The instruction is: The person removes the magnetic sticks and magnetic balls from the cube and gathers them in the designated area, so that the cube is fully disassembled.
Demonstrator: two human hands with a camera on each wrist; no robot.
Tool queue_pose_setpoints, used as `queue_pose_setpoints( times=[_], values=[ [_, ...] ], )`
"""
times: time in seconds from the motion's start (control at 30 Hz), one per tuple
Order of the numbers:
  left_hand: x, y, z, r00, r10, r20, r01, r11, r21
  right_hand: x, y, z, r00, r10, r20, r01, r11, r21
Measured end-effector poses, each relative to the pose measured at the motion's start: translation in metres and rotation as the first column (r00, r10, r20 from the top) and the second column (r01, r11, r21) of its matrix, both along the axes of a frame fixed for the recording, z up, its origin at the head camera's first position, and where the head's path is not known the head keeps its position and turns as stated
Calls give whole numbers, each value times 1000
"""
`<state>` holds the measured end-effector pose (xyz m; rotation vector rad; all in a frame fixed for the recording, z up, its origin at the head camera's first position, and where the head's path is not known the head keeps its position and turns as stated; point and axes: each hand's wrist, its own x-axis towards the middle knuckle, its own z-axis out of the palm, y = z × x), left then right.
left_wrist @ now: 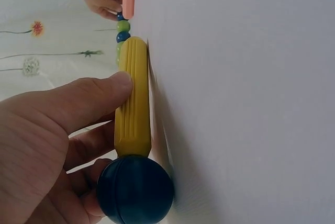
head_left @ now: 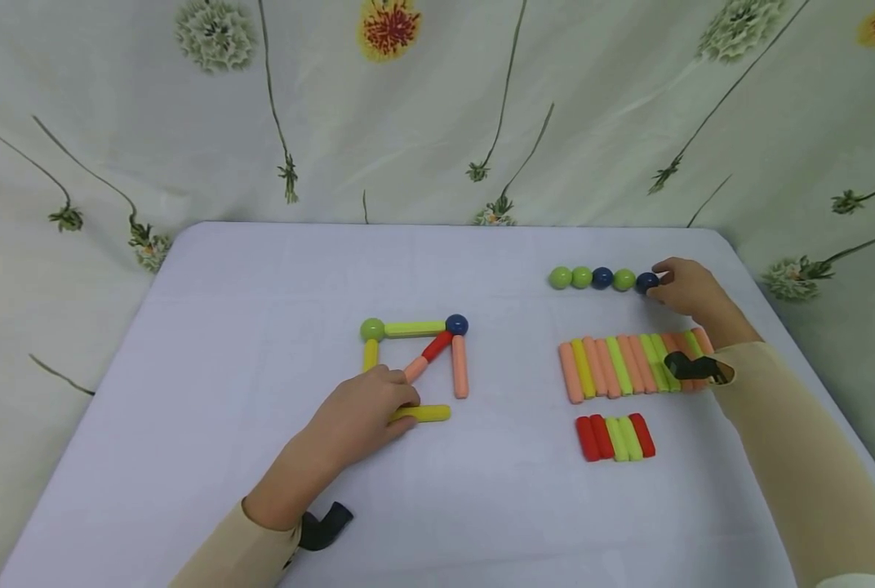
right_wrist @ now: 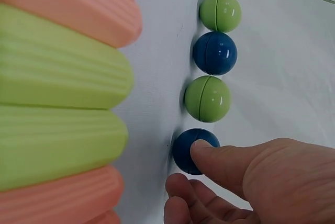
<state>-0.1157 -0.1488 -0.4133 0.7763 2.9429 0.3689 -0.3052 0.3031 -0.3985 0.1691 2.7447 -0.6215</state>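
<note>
My left hand [head_left: 357,412] pinches a yellow rod [left_wrist: 133,98] with thumb and fingers; a dark blue ball [left_wrist: 136,190] sits at the rod's near end, hidden in the head view. This rod belongs to a flat figure: a green ball [head_left: 372,329], a yellow-green rod [head_left: 415,328], another blue ball [head_left: 456,325], a pink rod [head_left: 459,367], a second yellow rod [head_left: 370,354] and a red-and-pink diagonal [head_left: 437,346]. At the back right, my right hand [head_left: 690,290] holds the end blue ball [right_wrist: 188,150] of a row, its thumb pressed on it.
Green balls [right_wrist: 208,99] and one more blue ball [right_wrist: 215,53] continue the row leftward. Closer in lie a row of long pink, yellow and green rods [head_left: 602,367], partly under the right sleeve, and several short red and green rods [head_left: 614,438]. A flowered cloth [head_left: 423,114] hangs behind the table.
</note>
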Motion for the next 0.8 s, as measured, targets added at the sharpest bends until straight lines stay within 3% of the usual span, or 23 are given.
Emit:
queue_pose_setpoints(
  times=[0.47,0.67,0.8],
  values=[
    [2,-3,2,1000,2,-3,-2,1000,27,26,1,19,990,8,-140,-5,1000,27],
    [1,-18,12,999,37,-31,-35,997,70,45,-5,23,986,30,-166,-31,1000,-3],
    [-3,-31,18,999,45,3,-45,997,55,61,-15,26,977,77,-197,-79,997,-4]
  ],
)
